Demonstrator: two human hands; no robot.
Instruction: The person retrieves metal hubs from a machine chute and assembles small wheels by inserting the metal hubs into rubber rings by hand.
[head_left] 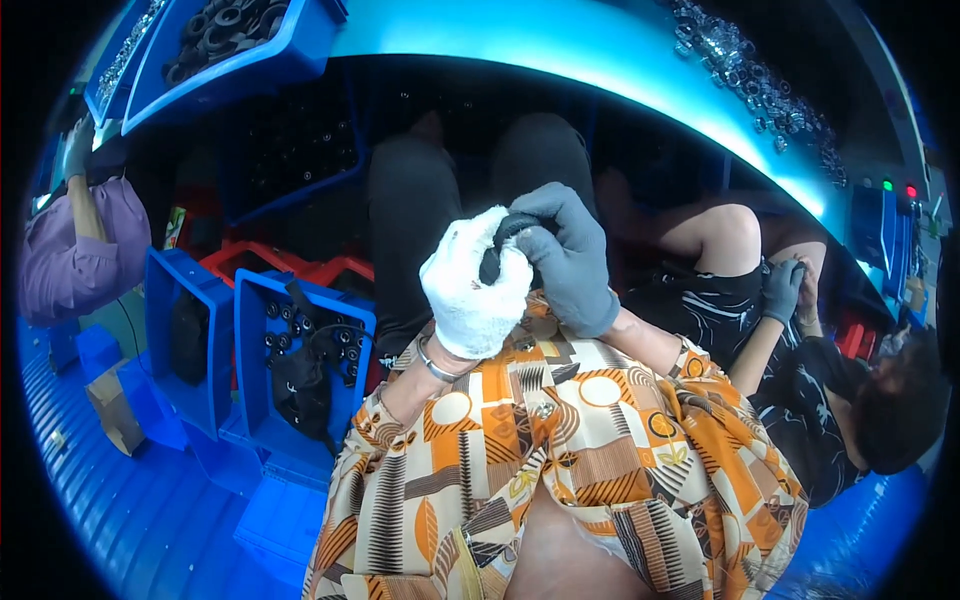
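Above my lap, both gloved hands meet around a black ring-shaped part (513,227), perhaps rubber. My left hand (478,285), in a white glove, is closed on its left and lower side. The fingers of my right hand (568,262), in a grey glove, curl over its top and right edge. Much of the ring is hidden behind the fingers, so its full shape cannot be made out.
A blue bin (300,45) of black rings stands at upper left on the lit table (450,38). Shiny metal rings (750,75) lie piled at upper right. Blue bins (250,400) with black parts sit at lower left. Co-workers (85,250) sit on both sides.
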